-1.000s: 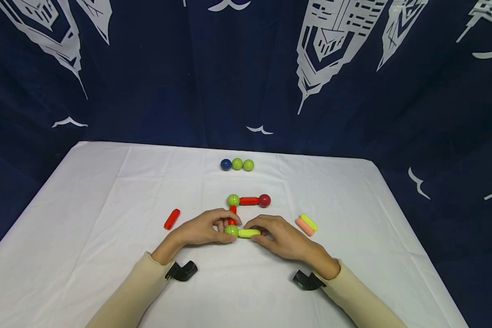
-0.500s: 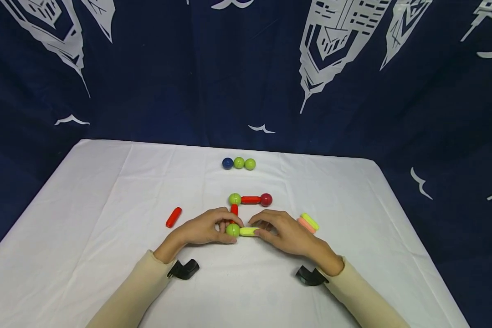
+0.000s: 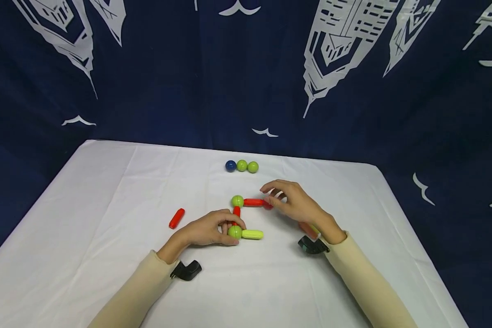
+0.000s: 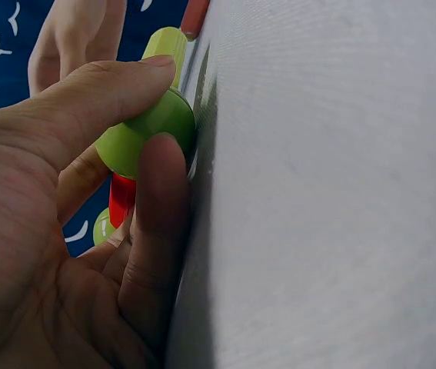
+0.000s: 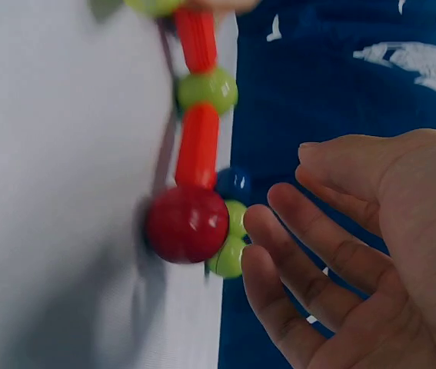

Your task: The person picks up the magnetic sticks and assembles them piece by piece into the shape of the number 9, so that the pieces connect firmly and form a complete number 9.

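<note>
My left hand (image 3: 211, 229) pinches the near green ball (image 4: 152, 131) between thumb and fingers. A yellow rod (image 3: 253, 234) sticks out to the right from that ball. One red rod (image 3: 237, 213) links it to the far green ball (image 3: 238, 201), and a second red rod (image 3: 253, 202) runs from there to a dark red ball (image 5: 187, 224). Beside and above the dark red ball is my right hand (image 3: 295, 200), its fingers loosely bent and apart from the ball in the right wrist view. It holds nothing.
At the back of the white table (image 3: 119, 273) a blue ball (image 3: 231, 166) and two green balls (image 3: 247, 166) stand in a row. A loose red rod (image 3: 176, 218) lies to the left. An orange rod (image 3: 309, 230) and a yellow one lie partly under the right forearm.
My right hand has let go of the yellow rod and moved up and to the right, to the dark red ball. My left hand keeps its hold on the near green ball.
</note>
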`<state>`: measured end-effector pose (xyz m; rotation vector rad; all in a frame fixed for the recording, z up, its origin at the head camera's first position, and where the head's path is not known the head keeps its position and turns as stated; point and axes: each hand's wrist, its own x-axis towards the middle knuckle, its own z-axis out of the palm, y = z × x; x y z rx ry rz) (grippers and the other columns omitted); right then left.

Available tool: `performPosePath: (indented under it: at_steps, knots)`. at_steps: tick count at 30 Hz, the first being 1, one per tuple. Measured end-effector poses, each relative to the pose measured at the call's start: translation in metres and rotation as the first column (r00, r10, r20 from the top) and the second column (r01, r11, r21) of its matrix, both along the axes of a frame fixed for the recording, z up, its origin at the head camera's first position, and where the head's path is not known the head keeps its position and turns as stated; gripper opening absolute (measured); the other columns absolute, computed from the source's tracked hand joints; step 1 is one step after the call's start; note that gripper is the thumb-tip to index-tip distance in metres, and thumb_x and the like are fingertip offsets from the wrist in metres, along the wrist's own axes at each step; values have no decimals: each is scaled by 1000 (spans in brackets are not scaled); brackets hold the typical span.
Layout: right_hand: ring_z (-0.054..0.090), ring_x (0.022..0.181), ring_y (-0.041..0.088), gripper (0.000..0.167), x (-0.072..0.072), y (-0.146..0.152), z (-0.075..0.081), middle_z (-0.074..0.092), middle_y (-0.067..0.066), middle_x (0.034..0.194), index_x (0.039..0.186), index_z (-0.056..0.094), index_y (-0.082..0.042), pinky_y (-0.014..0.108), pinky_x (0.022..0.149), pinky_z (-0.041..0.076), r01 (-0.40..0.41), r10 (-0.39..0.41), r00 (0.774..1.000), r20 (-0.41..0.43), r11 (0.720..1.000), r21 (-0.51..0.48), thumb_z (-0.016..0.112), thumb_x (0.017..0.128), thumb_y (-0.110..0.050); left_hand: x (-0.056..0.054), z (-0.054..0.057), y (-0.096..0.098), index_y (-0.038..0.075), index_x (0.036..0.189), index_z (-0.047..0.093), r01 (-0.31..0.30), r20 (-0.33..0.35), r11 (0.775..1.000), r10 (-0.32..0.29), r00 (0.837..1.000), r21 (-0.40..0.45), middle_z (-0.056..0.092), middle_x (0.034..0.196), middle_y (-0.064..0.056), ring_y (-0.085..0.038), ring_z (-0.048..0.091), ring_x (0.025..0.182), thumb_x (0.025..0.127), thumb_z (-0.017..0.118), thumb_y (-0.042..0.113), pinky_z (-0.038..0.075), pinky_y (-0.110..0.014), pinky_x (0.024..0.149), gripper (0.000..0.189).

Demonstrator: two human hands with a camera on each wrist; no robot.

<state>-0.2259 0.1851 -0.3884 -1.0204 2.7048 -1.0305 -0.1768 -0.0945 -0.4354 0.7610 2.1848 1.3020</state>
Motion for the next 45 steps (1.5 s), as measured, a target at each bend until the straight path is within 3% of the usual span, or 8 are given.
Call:
performPosePath:
  at_steps: [6, 11, 14, 18, 22, 25, 33, 45]
  knots:
    - [68, 100, 29, 29, -38, -6, -9, 67, 18, 121, 123, 64, 0, 44, 86, 57, 32, -32, 999, 1, 999, -12, 65, 96, -8, 0, -1, 0, 22, 116, 70, 6, 5, 1000, -6, 1000, -6, 53, 92, -1, -12, 53, 77, 86, 80, 21, 43, -24, 72, 32]
    - [63, 113, 34, 34, -65, -12, -18, 60, 19, 130, 131, 56, -3, 44, 93, 54, 70, -63, 988, 144, 997, -42, 63, 98, -9, 0, -2, 0, 24, 115, 70, 4, 0, 1000, -4, 1000, -19, 53, 91, 0, -11, 53, 76, 86, 80, 21, 43, -23, 72, 31]
    - [58, 117, 36, 36, -80, -16, -23, 52, 20, 136, 136, 49, -8, 44, 96, 51, 124, -100, 952, 290, 990, -66, 56, 100, -7, 0, -2, -1, 25, 114, 70, -9, 1, 1000, 9, 1000, -26, 53, 91, 1, -11, 53, 76, 85, 80, 20, 43, -23, 72, 31]
    - [49, 122, 35, 39, -96, -17, -28, 44, 21, 143, 142, 41, -16, 45, 103, 43, 198, -142, 880, 454, 977, -78, 47, 104, -7, 0, -1, -2, 25, 114, 70, -9, 4, 1000, 9, 1000, -22, 53, 91, 0, -11, 53, 77, 85, 80, 20, 43, -24, 72, 31]
    - [39, 129, 32, 44, -105, -18, -30, 39, 20, 143, 148, 36, -21, 45, 110, 33, 214, -131, 827, 547, 973, -91, 42, 106, -7, 0, -1, -1, 25, 115, 70, 0, -3, 1000, 0, 1000, -25, 54, 92, 0, -11, 54, 77, 86, 80, 21, 43, -24, 72, 32]
    - [39, 127, 32, 46, -107, -21, -30, 39, 19, 141, 148, 38, -25, 45, 109, 31, 215, -133, 812, 568, 973, -79, 43, 106, -7, 0, -1, -1, 24, 116, 70, 2, -6, 1000, -3, 1000, -27, 54, 92, -1, -12, 54, 77, 86, 80, 21, 43, -24, 72, 32]
    - [42, 118, 30, 41, -107, -25, -30, 42, 16, 137, 143, 43, -22, 39, 100, 34, 202, -154, 798, 582, 979, -18, 47, 105, -9, 1, -1, -2, 24, 115, 70, 4, -3, 1000, -4, 1000, -27, 53, 91, 0, -12, 53, 77, 86, 80, 21, 42, -24, 72, 31]
    - [44, 117, 29, 39, -104, -23, -34, 46, 17, 138, 138, 41, -14, 41, 104, 35, 193, -155, 851, 502, 981, -25, 55, 102, -9, -2, -3, -3, 19, 116, 70, 22, -36, 1000, -22, 999, -1, 55, 90, -1, -11, 55, 73, 85, 80, 21, 43, -22, 71, 32]
